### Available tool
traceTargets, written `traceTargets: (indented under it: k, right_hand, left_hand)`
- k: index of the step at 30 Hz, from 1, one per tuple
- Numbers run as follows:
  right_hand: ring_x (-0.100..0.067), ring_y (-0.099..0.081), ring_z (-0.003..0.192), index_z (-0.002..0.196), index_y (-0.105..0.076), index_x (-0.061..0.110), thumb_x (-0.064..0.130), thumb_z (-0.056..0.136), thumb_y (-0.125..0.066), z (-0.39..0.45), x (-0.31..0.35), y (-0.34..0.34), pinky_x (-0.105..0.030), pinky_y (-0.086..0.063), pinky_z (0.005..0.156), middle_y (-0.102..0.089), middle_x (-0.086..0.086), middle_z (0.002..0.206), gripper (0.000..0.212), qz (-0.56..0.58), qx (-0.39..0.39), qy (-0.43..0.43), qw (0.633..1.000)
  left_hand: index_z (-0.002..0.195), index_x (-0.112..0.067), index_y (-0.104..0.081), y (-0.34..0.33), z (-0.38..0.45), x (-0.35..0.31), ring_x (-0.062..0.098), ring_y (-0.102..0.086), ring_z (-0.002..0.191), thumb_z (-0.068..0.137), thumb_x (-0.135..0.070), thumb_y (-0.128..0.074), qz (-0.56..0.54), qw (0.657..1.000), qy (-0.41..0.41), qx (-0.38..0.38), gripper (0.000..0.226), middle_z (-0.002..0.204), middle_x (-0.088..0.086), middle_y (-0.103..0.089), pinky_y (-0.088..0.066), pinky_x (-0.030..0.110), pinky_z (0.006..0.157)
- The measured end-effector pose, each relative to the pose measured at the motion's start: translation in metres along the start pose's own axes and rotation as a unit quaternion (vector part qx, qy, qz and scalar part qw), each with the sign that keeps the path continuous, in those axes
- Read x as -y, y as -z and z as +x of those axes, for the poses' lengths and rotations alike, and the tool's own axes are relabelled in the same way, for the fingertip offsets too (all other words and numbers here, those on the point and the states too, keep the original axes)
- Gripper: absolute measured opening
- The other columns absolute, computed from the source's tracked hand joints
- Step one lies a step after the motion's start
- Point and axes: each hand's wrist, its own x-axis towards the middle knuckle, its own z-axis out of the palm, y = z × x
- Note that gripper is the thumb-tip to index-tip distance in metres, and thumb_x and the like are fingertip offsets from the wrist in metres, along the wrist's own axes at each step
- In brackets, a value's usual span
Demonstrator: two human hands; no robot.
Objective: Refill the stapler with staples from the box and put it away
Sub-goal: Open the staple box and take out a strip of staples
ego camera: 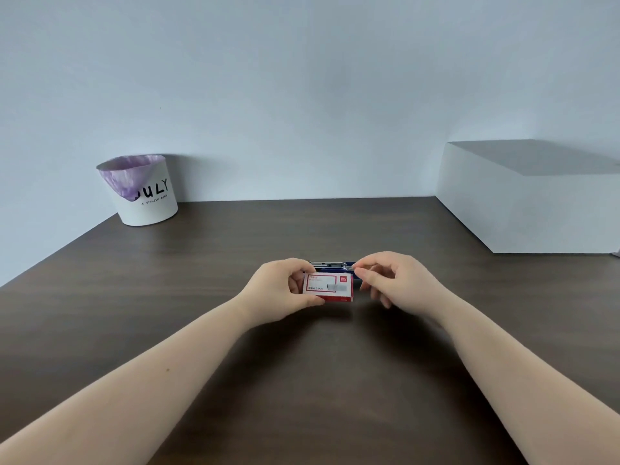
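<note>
left hand (280,290) grips staple box (328,287) over desk (201,263), right hand (391,283) fingers (360,272) pinching staples at stapler (330,264)

We saw a dark wood-grain desk (201,280) set against a plain pale blue-grey wall (302,95). At the desk's far left corner stood a white bin (147,203) lined with a purple bag, black lettering on its side. At the desk's far right edge sat a large white box (523,203). Light was soft and even.
</note>
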Motion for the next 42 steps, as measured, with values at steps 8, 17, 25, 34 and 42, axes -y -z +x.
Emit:
traceTargets:
  k: [8, 17, 25, 34, 42]
  right_hand:
    - [-0.011, -0.064, 0.068, 0.114, -0.064, 0.010, 0.014, 0.092, -0.055, -0.001, -0.001, -0.007, -0.023, -0.053, 0.055, -0.070, -0.013, 0.090, 0.023, 0.151, 0.080, -0.051, 0.984]
    - [-0.018, -0.070, 0.076, 0.111, -0.066, 0.014, 0.017, 0.092, -0.056, -0.002, 0.000, -0.003, -0.027, -0.057, 0.059, -0.072, -0.016, 0.100, 0.022, 0.222, 0.074, -0.082, 0.969]
    - [-0.013, -0.066, 0.063, 0.102, -0.065, 0.006, 0.005, 0.085, -0.064, 0.001, 0.000, -0.012, -0.029, -0.058, 0.054, -0.069, -0.018, 0.085, 0.017, 0.182, 0.031, -0.075, 0.980]
    - [-0.013, -0.068, 0.064, 0.102, -0.066, 0.000, -0.003, 0.085, -0.062, 0.003, -0.001, -0.012, -0.023, -0.058, 0.057, -0.072, -0.016, 0.087, 0.018, 0.232, 0.021, -0.104, 0.967]
    - [-0.021, -0.065, 0.075, 0.089, -0.071, 0.006, -0.004, 0.083, -0.063, 0.003, -0.004, 0.000, -0.027, -0.061, 0.066, -0.069, -0.015, 0.087, 0.014, 0.301, 0.007, -0.128, 0.945]
  left_hand:
    - [0.104, -0.017, -0.065, -0.003, 0.003, -0.001, 0.010, -0.057, 0.066, 0.065, -0.029, -0.082, -0.038, 0.999, 0.012, -0.026, 0.044, 0.089, 0.002, -0.071, -0.052, 0.021, 0.072]
    - [0.096, -0.023, -0.066, 0.008, 0.002, 0.005, 0.008, -0.058, 0.085, 0.063, -0.035, -0.083, 0.003, 0.999, -0.019, -0.027, 0.039, 0.098, -0.008, -0.059, -0.048, 0.014, 0.073]
    - [0.097, -0.025, -0.064, 0.011, -0.002, 0.003, 0.005, -0.065, 0.082, 0.064, -0.031, -0.083, -0.038, 0.999, 0.005, -0.005, 0.038, 0.087, -0.021, -0.065, -0.056, 0.029, 0.086]
    - [0.097, -0.026, -0.067, 0.020, -0.002, 0.002, 0.004, -0.067, 0.080, 0.063, -0.031, -0.083, -0.081, 0.997, 0.012, -0.009, 0.037, 0.092, -0.011, -0.073, -0.055, 0.024, 0.079]
    - [0.097, -0.026, -0.068, 0.037, 0.005, -0.009, 0.006, -0.069, 0.082, 0.063, -0.026, -0.084, -0.111, 0.993, 0.012, -0.021, 0.037, 0.090, -0.010, -0.074, -0.057, 0.028, 0.081]
